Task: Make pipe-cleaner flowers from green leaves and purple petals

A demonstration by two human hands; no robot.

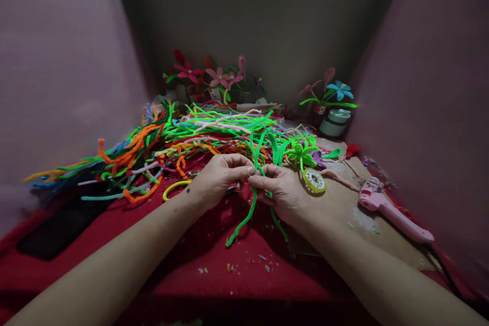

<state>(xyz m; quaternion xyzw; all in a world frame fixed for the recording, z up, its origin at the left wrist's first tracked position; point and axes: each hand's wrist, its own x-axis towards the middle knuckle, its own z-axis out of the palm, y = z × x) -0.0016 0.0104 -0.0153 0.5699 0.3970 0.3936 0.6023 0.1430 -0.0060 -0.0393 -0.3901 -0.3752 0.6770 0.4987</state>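
Centrally, green fuzzy strands (250, 211): mid-frame, between the fingertips of both hands; loops rise above the grip and two loose ends hang below it.
Left hand (227, 175): nearly closed, thumb and forefinger pinching the strands from the left.
Right hand (282, 191): fingers curled, thumb and forefinger also pinched on the strands, close by the left fingertips.
Hidden crossing: fingers cover where the strands meet; the loops' tops blend into the coloured heap (221, 127) above.
Green flower (300, 154): just above the right hand.
Yellow-rimmed disc (315, 181): right of the right hand.
Yellow handle (168, 191): beside the left wrist, partly covered by it.
Pink glue gun (401, 214): right of frame, on cardboard (340, 219), its cord running toward the lower right corner.
Dark flat object (61, 226): lower left, too dim to identify.
Blue flower (340, 90): upper right.
Small label (321, 110): below the blue flower, its writing too small to read.
Forearms: cut off by the lower edge.
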